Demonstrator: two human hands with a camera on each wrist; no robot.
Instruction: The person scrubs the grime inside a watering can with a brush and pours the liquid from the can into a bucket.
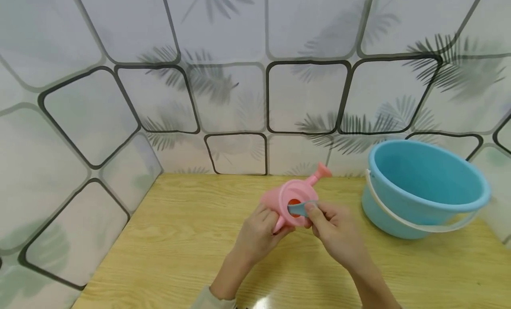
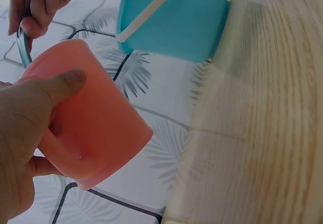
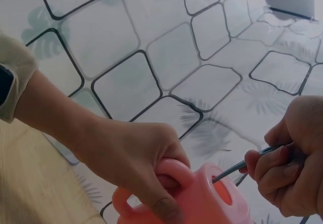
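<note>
We've the wall (image 1: 235,153) behind, bench (image 1: 179,238) below. Blue bucket (image 1: 399,204) sits on R, white bail (image 1: 439,228) slung across its front. Pink can (image 1: 273,198)'s held above bench: L hand (image 1: 257,233) clamped on it at the handle (image 1: 279,223). R hand (image 1: 337,233) pinches a blue tool (image 1: 298,208), far end inside can, grip end hidden by fingers. Head cam shows us an orange bit (image 1: 294,201) inside; L-wrist cam gets only can's side.
</note>
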